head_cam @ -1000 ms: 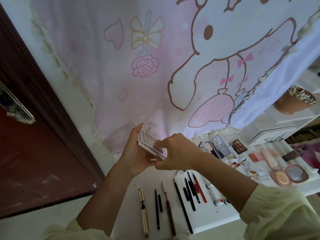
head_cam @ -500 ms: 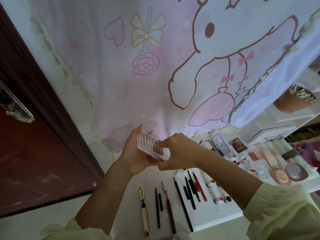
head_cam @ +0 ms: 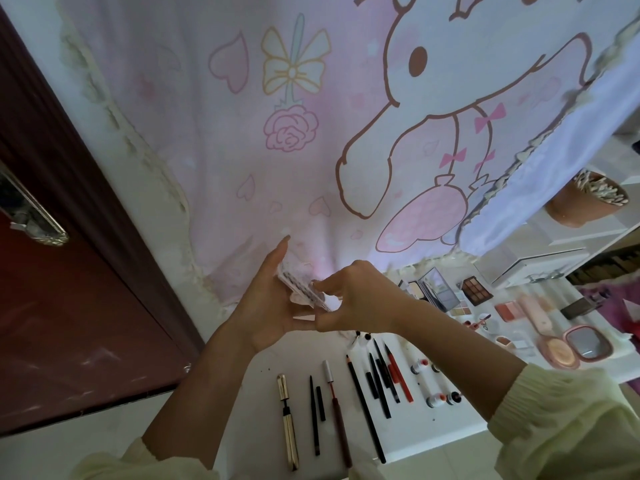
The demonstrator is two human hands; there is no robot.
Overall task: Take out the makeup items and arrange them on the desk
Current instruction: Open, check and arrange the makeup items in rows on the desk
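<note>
Currently aloft at frame centre, clear of desk (head_cam: 263,386): lash tray (head_cam: 304,288), propped against straight-fingered left hand (head_cam: 268,306) and pinched at lower edge by right hand (head_cam: 362,299), seemingly steadied for opening before joining pencils (head_cam: 369,407) at lower centre.

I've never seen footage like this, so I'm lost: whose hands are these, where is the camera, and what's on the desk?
No machine here: a person wears one camera on the head, looking down at their own hands. The left hand props a small tray of what look like false lashes on straight fingers; the right hand pinches its edge. Below, the white desk holds a row of pencils, a gold tube, an eyeshadow palette and a pink compact mirror.
</note>
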